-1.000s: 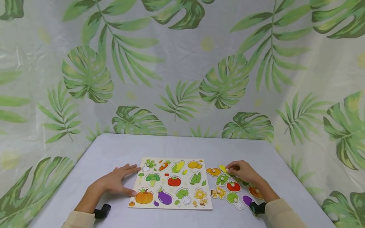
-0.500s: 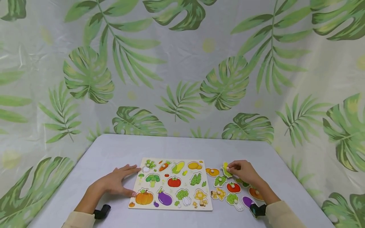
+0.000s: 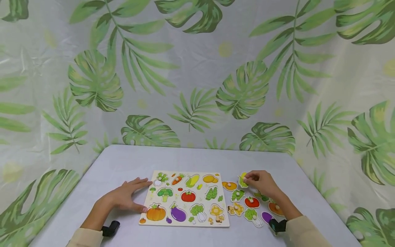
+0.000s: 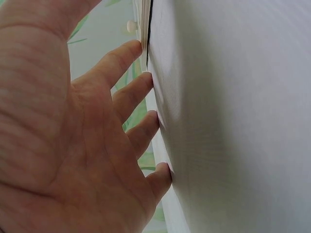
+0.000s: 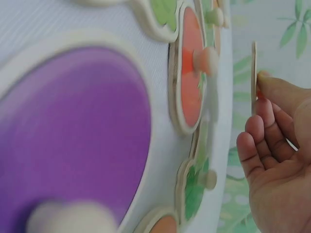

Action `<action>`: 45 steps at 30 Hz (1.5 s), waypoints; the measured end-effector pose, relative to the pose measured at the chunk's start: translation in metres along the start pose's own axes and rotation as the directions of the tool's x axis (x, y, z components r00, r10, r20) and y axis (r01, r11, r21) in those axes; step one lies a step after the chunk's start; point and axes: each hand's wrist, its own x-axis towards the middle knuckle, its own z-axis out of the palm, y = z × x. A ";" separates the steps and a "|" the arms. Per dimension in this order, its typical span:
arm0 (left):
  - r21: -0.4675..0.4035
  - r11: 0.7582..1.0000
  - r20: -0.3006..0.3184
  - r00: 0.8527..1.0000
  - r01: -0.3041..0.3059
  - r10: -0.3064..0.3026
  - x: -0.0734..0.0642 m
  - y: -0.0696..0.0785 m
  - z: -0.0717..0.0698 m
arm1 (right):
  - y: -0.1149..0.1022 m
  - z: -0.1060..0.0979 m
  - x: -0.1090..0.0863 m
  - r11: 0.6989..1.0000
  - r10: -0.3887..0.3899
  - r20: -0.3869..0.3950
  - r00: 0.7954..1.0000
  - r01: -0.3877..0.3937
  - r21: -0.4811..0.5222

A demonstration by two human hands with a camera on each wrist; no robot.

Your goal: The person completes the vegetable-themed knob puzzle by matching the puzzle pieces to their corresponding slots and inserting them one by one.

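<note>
My right hand (image 3: 262,182) pinches a yellow-and-green corn puzzle piece (image 3: 242,180) above the table. In the right wrist view the corn piece (image 5: 254,73) shows edge-on at the thumb and fingertips of the right hand (image 5: 284,141), apart from the pieces below. My left hand (image 3: 127,195) is spread at the left edge of a wooden vegetable puzzle board (image 3: 201,174), thumb at its lower-left side. Seen from the left wrist, the fingertips of the left hand (image 4: 92,131) touch the tabletop and board edge. A radish piece (image 3: 160,179) with a knob sits in the board.
Right of the board lie loose knobbed pieces: a potato (image 3: 229,186), a green leafy one (image 3: 238,195), a tomato (image 3: 252,202), a mushroom (image 3: 238,209), a bok choy (image 3: 253,218), an eggplant (image 3: 267,217) and a pumpkin (image 3: 275,208). A leaf-print curtain (image 3: 197,68) surrounds the table.
My right hand has lifted the corn piece off the table and tilted it upright, moving slightly away from the body. The left hand and the board stay in place.
</note>
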 end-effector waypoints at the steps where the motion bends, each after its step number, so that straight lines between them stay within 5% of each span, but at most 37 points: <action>1: 0.000 1.000 0.000 1.000 -0.003 0.003 0.000 0.000 0.000 | -0.001 0.001 0.001 1.000 -0.008 -0.001 1.000 0.008 0.003; 45: -0.012 1.000 -0.010 1.000 0.016 -0.016 -0.001 0.004 -0.001 | -0.075 0.043 0.027 0.986 -0.139 0.005 0.990 0.138 0.093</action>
